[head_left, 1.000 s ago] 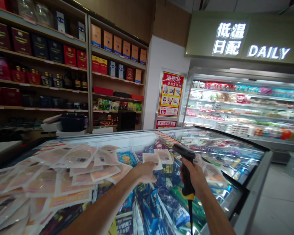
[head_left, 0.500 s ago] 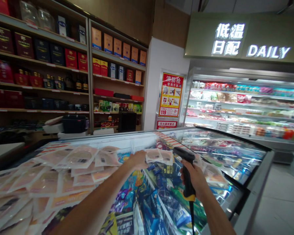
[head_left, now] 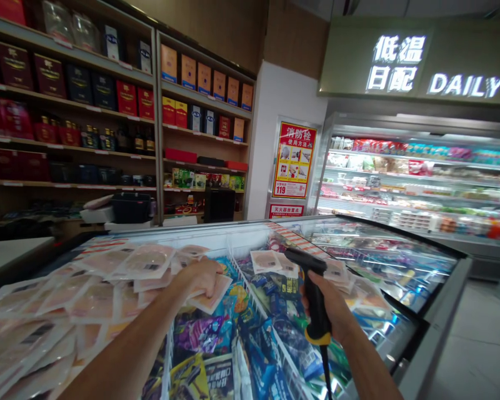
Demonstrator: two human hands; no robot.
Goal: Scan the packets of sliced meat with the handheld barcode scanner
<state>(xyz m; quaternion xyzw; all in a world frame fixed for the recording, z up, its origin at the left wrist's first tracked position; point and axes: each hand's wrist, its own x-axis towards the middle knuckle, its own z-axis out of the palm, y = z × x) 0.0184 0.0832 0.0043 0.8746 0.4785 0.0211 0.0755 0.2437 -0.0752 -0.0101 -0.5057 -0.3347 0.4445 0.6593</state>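
My left hand (head_left: 203, 275) is closed on a flat, pale, clear-wrapped food packet (head_left: 213, 298), whose lower corner sticks out below the fingers. It is beside a broad heap of similar packets (head_left: 94, 294) on the left of the freezer. My right hand (head_left: 336, 308) is wrapped round the handle of a black and yellow barcode scanner (head_left: 316, 305), held upright with its head toward the left and its cord hanging down. Two more flat packets (head_left: 265, 260) lie just past the scanner head, and further ones (head_left: 364, 293) sit to the right of my right hand.
Below my hands is a chest freezer with white wire dividers (head_left: 254, 300) and colourful bagged goods (head_left: 200, 333). Its glass lid (head_left: 383, 250) and metal rim (head_left: 441, 311) run along the right. Shelves of boxes (head_left: 191, 72) and a lit chiller (head_left: 416, 183) stand behind.
My left hand has moved left and slightly toward me, from near the middle divider to the heap's edge, and a packet now shows in it. The scanner has shifted slightly left.
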